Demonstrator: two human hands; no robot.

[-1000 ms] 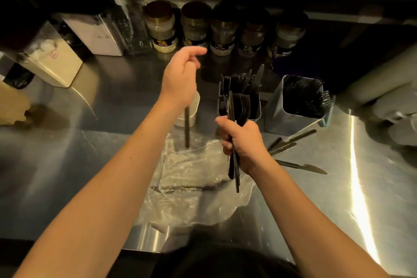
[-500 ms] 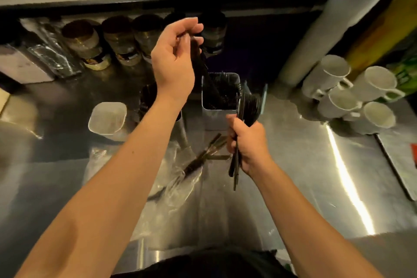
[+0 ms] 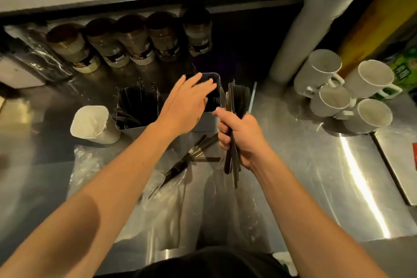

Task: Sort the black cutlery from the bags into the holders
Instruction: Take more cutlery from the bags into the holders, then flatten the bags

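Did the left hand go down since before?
Yes. The left hand came down from up by the jars and now lies flat over the right-hand holder.

A fanned bundle of black plastic cutlery [image 3: 235, 106] stands nearly upright, heads up and handles hanging down, just right of a square metal holder [image 3: 214, 88] packed with dark pieces. A second square metal holder [image 3: 137, 106] stands left of it, also holding black cutlery. In front of them, a few loose black knives [image 3: 191, 153] lie slanted on the steel worktop [image 3: 304, 176], partly on a crumpled clear plastic bag [image 3: 158, 205].
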